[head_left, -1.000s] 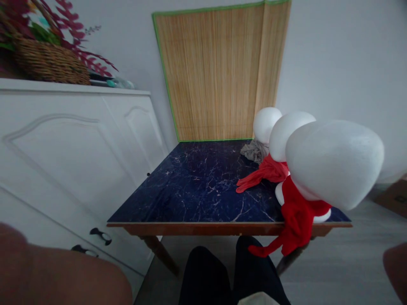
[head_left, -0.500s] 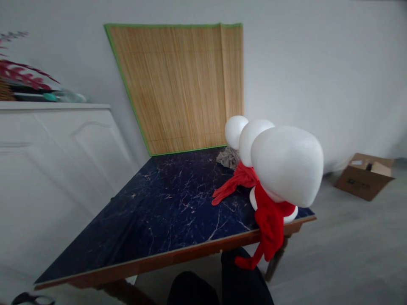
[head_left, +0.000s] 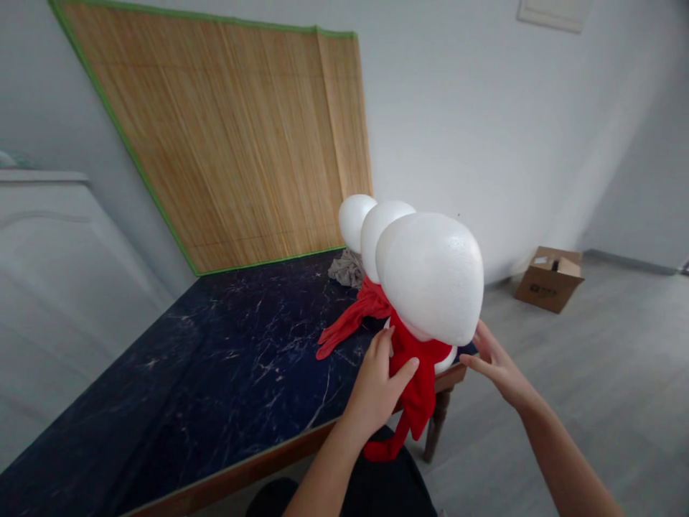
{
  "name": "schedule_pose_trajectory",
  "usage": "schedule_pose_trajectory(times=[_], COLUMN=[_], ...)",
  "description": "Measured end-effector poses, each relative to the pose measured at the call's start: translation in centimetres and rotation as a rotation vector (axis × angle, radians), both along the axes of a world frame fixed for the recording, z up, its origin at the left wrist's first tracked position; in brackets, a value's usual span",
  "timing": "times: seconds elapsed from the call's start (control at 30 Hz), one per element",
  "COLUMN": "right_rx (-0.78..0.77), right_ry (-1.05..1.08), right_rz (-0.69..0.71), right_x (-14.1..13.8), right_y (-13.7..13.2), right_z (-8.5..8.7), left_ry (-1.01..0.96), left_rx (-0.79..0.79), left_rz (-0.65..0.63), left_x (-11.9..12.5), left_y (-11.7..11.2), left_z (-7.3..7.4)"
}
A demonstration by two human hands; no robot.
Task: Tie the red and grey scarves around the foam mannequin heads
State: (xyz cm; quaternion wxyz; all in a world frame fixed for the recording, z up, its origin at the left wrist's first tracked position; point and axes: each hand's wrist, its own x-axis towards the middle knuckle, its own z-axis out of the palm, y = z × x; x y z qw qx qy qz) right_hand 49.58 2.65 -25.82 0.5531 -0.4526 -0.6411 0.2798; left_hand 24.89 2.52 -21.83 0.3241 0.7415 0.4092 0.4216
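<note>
Three smooth white mannequin heads stand in a row at the table's right end. The nearest white head (head_left: 433,276) partly hides the middle head (head_left: 385,226) and the far head (head_left: 355,219). Bright red cloth (head_left: 417,384) is wrapped round the nearest one's neck, and its long end hangs over the front edge. My left hand (head_left: 380,380) is open beside this cloth, thumb and fingers apart; whether it touches the cloth I cannot tell. On the other side, my right hand (head_left: 495,366) is open with spread fingers, close to the head's lower right.
Another red cloth (head_left: 352,319) lies by the middle head, and crumpled grey cloth (head_left: 346,269) by the far one. The dark blue marbled table (head_left: 242,359) meets a wall with a bamboo mat (head_left: 231,136). A cardboard box (head_left: 549,280) sits on the floor; a white cabinet (head_left: 69,301) stands left.
Both my hands have come into view from below, one on each side of the nearest head. My view has turned right, so the table and heads appear further left.
</note>
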Motion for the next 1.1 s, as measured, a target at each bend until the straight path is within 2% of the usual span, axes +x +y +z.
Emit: schedule_pose_trajectory(times=[0.1,0.2,0.3,0.4,0.57,0.73,0.83,1.0,1.1], right_rx=[-0.107,-0.177,-0.168,-0.106,0.047,0.209,0.245,0.117,0.057], right_ry=[0.043,0.047,0.077,0.054,-0.025,-0.081,-0.089,0.011,0.092], right_rz=[0.116,0.081,0.004,-0.079,-0.168,-0.209,-0.226,-0.191,-0.196], right_x=[-0.1,-0.8,-1.7,-2.4,-3.7,-6.5,-9.1,-12.9,-14.1], right_y=[1.2,2.1,2.7,2.6,1.9,2.2,2.3,1.3,1.1], right_z=[0.3,1.5,2.1,2.5,3.5,4.8,6.4,9.6,9.9], left_ry=[0.025,0.035,0.043,0.047,0.057,0.075,0.050,-0.064,-0.192], left_rx=[0.005,0.049,0.074,0.104,0.271,0.350,0.344,0.263,0.118], left_rz=[0.000,0.035,0.055,0.078,0.245,0.343,0.390,0.406,0.357], left_x=[1.0,1.5,1.9,2.2,1.5,-1.2,-3.7,-8.9,-11.7], left_y=[1.0,1.1,0.6,-0.4,-2.3,-3.3,-3.7,-4.2,-4.4], left_z=[-1.0,-1.4,-1.3,-0.6,1.7,4.0,5.3,6.5,6.5])
